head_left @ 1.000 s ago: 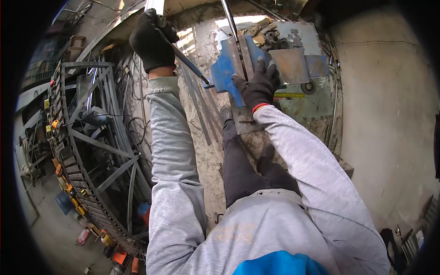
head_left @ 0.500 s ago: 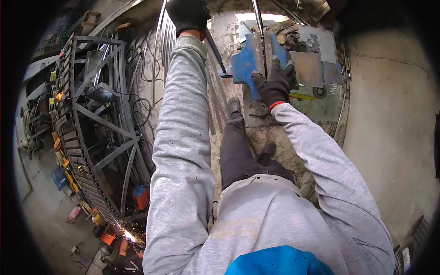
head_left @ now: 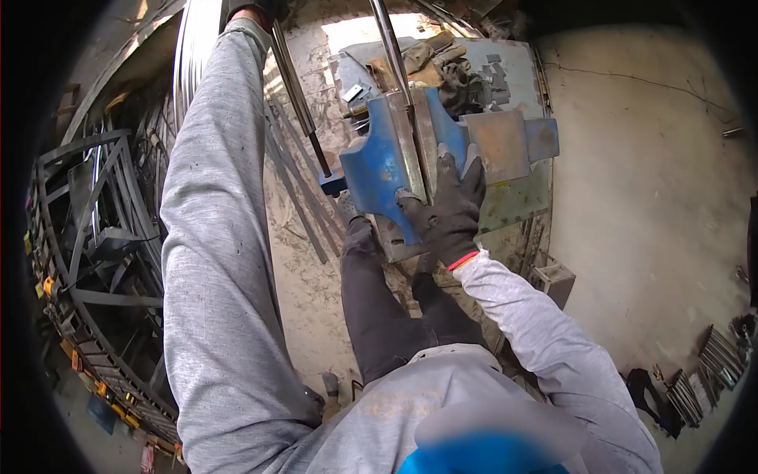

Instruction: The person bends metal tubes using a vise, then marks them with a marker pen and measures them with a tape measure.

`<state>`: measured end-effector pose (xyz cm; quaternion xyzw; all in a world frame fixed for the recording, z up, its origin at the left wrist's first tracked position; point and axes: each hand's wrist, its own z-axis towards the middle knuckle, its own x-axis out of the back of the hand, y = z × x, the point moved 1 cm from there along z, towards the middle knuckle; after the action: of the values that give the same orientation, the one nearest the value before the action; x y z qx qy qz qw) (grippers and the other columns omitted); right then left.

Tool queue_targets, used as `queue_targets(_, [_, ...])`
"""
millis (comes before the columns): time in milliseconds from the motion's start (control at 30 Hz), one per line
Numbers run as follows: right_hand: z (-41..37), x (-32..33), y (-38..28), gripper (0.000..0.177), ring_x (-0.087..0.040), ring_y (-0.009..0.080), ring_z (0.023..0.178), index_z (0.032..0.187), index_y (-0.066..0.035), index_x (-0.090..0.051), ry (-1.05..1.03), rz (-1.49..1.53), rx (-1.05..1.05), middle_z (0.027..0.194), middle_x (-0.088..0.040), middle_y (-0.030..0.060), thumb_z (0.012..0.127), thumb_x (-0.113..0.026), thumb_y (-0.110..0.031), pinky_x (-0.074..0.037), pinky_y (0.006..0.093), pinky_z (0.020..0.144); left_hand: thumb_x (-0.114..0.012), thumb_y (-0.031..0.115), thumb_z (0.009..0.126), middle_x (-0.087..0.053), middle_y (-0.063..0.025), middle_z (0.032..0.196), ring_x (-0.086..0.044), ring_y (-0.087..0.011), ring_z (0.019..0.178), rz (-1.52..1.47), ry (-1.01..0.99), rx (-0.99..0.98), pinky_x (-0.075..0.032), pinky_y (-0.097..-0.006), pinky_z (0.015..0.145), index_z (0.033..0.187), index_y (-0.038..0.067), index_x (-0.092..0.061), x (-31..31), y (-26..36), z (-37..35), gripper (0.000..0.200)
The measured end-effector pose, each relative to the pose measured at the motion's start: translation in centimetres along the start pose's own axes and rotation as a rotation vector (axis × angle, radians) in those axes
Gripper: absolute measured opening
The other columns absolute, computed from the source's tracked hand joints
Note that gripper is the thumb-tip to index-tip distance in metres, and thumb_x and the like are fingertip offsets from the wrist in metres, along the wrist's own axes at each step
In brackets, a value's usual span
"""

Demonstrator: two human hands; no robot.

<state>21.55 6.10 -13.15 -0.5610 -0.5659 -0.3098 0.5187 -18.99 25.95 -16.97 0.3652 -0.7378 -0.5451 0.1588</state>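
A blue vise [head_left: 379, 170] stands on the bench, with a shiny metal rod [head_left: 390, 51] upright between its jaws. My right hand [head_left: 448, 207], in a dark glove with a red cuff, rests on the near side of the vise with its fingers spread. At the top edge, my left hand [head_left: 257, 9], also gloved and partly cut off, is closed around the upper end of a long metal bar [head_left: 292, 75]. The bar's lower end meets the vise screw head [head_left: 332, 182] on the left.
Rags [head_left: 454, 75] and small metal pieces [head_left: 496, 83] lie on the bench [head_left: 521, 189] behind the vise. Long metal strips [head_left: 296, 186] lie on the floor beside it. A curved metal frame [head_left: 75, 296] stands at left. A hollow block [head_left: 554, 278] sits by the right wall.
The camera view has shifted, and the vise appears lower, further left and larger. My left hand and the bar now appear further up and left. The sparks at lower left are out of view.
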Motion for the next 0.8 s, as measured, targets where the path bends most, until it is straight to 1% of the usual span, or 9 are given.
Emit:
queue_targets(133, [-0.3, -0.5, 0.5, 0.102, -0.024, 0.0575, 0.145, 0.152, -0.005, -0.046, 0.014, 0.021, 0.045, 0.155, -0.025, 0.0397, 0.073, -0.082, -0.057, -0.026, 0.0622, 0.120, -0.068, 0.061, 0.093, -0.039, 0.0027, 0.052, -0.038, -0.0188, 0.043, 0.093, -0.110, 0.267, -0.033, -0.0365, 0.045, 0.064, 0.024, -0.046, 1.4, -5.9, 5.9, 0.052])
queue_targets(300, [0.0, -1.1, 1.4, 0.102, -0.024, 0.0610, 0.144, 0.147, 0.006, -0.045, -0.025, -0.154, 0.299, 0.153, -0.025, 0.0435, 0.071, -0.085, -0.049, -0.034, 0.0656, 0.114, -0.066, 0.058, 0.095, -0.038, 0.0054, 0.052, -0.038, -0.0160, 0.045, -0.047, -0.329, 0.414, -0.034, -0.0353, 0.046, 0.068, 0.025, -0.046, 4.0, -14.9, 11.2, 0.047])
queue_targets(400, [0.8, -1.1, 0.9, 0.094, -0.028, 0.0598, 0.143, 0.147, 0.005, -0.046, 0.020, 0.022, 0.246, 0.153, -0.038, 0.0310, 0.074, -0.086, -0.039, -0.034, 0.0664, 0.114, -0.064, 0.065, 0.095, -0.041, 0.0043, 0.054, -0.041, -0.0148, 0.043, -0.152, -0.439, 0.489, -0.035, -0.0325, 0.043, 0.083, 0.021, -0.055, 5.5, -19.5, 13.7, 0.046])
queue_targets(467, [0.5, -1.0, 1.1, 0.099, -0.026, 0.0567, 0.147, 0.148, 0.005, -0.044, 0.054, 0.113, 0.260, 0.157, -0.034, 0.0326, 0.071, -0.087, -0.040, -0.031, 0.0639, 0.117, -0.047, 0.070, 0.096, -0.078, -0.0148, 0.107, -0.073, -0.0324, 0.107, -0.698, -1.315, 0.803, -0.052, -0.0614, 0.087, 0.131, 0.018, -0.069, 8.7, -28.3, 21.9, 0.067])
queue_targets(533, [0.4, -0.8, 0.9, 0.102, -0.026, 0.0555, 0.148, 0.150, 0.005, -0.043, 0.006, 0.056, 0.210, 0.158, -0.031, 0.0338, 0.071, -0.087, -0.042, -0.030, 0.0634, 0.118, -0.063, 0.030, 0.102, -0.043, 0.0037, 0.059, -0.047, -0.0151, 0.052, -0.358, -0.628, 0.512, -0.040, -0.0301, 0.050, 0.090, 0.013, -0.064, 7.6, -29.9, 18.3, 0.020])
queue_targets(567, [0.4, -0.9, 1.0, 0.105, -0.025, 0.0543, 0.149, 0.151, 0.005, -0.041, -0.035, 0.015, 0.175, 0.159, -0.029, 0.0350, 0.071, -0.087, -0.045, -0.028, 0.0628, 0.119, -0.053, 0.039, 0.109, -0.034, 0.0085, 0.061, -0.034, -0.0086, 0.053, -0.207, -0.419, 0.494, -0.034, -0.0255, 0.049, 0.100, 0.012, -0.063, 6.5, -28.4, 15.4, 0.029])
queue_targets(600, [0.1, -1.0, 1.3, 0.105, -0.025, 0.0543, 0.149, 0.151, 0.005, -0.041, -0.037, 0.002, 0.168, 0.159, -0.029, 0.0350, 0.071, -0.087, -0.045, -0.028, 0.0628, 0.119, -0.064, 0.037, 0.104, -0.031, 0.0085, 0.054, -0.032, -0.0069, 0.047, -0.310, -0.270, 0.486, -0.028, -0.0218, 0.044, 0.118, 0.000, -0.060, 5.8, -29.4, 14.2, 0.039])
queue_targets(700, [0.0, -1.3, 1.9, 0.108, -0.031, 0.0656, 0.137, 0.147, 0.006, -0.045, -0.156, -0.014, 0.212, 0.149, -0.037, 0.0362, 0.068, -0.089, -0.052, -0.032, 0.0702, 0.112, -0.066, 0.028, 0.103, -0.032, 0.0048, 0.055, -0.034, -0.0097, 0.050, -0.355, -0.390, 0.649, -0.030, -0.0267, 0.047, 0.100, 0.007, -0.062, 8.0, -35.7, 15.1, 0.021])
queue_targets(800, [1.5, -0.7, 0.4, 0.110, -0.045, 0.0585, 0.132, 0.149, 0.006, -0.040, 0.053, 0.006, 0.295, 0.141, -0.049, 0.0314, 0.069, -0.090, -0.051, -0.041, 0.0624, 0.109, -0.057, 0.018, 0.105, -0.049, 0.0034, 0.074, -0.048, -0.0144, 0.062, -0.546, -0.363, 0.649, -0.042, -0.0301, 0.053, 0.117, 0.008, -0.064, 10.0, -41.9, 13.6, 0.017])
